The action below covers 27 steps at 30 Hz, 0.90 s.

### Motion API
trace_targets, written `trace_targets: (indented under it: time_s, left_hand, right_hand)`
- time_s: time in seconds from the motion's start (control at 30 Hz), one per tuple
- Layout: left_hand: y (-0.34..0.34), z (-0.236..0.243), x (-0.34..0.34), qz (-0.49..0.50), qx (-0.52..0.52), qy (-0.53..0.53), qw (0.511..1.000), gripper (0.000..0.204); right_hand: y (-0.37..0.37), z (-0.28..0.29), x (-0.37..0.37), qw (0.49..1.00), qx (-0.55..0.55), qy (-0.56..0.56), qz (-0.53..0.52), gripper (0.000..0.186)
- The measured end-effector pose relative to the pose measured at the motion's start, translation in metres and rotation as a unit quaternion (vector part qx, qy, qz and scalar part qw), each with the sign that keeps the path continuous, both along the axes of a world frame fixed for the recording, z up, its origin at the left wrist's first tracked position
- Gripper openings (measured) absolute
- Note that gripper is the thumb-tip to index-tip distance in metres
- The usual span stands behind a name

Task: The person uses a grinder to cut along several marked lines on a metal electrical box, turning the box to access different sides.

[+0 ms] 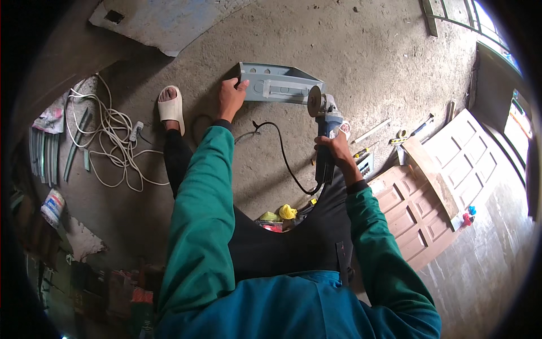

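A grey metal electrical box with round knockouts lies on the concrete floor in front of me. My left hand grips its left end, thumb on the upper face and fingers around the edge. In my right hand is a blue and black angle grinder, wrapped by the fingers around its body. The grinder's disc stands beside the box's right end; whether it touches the metal I cannot tell. A black power cord runs from the grinder's rear and curves across the floor between my legs.
A white extension cord lies coiled at left with a socket block, near metal strips. Panelled door pieces, a hammer and a tape measure are at right. A yellow bundle sits between my legs.
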<state>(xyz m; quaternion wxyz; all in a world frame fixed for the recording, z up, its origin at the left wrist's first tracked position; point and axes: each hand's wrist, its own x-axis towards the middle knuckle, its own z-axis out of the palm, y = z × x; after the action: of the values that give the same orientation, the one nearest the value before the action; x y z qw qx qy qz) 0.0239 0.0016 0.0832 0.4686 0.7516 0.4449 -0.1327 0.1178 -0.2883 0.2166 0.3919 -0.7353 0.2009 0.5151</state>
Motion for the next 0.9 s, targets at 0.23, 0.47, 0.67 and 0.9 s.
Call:
trace_targets:
  time_s: [0.23,0.47,0.67,0.9]
  left_hand:
    - [-0.001,0.003,-0.006,0.06,0.048,-0.101,0.992,0.041]
    - [0.003,0.017,0.009,0.006,-0.042,0.037,0.998,0.053]
    - [0.0,-0.005,-0.008,0.055,0.016,-0.033,0.998,0.051]
    - [-0.001,0.002,-0.001,0.052,-0.039,-0.002,0.998,0.054]
  right_hand:
    - [0.01,-0.003,0.004,1.0,-0.001,0.008,0.013,0.03]
    - [0.002,-0.003,0.008,1.0,-0.022,0.012,0.002,0.028]
    - [0.009,-0.003,0.008,0.999,-0.019,0.013,0.025,0.029]
    - [0.005,-0.002,0.01,1.0,-0.02,0.012,0.012,0.029]
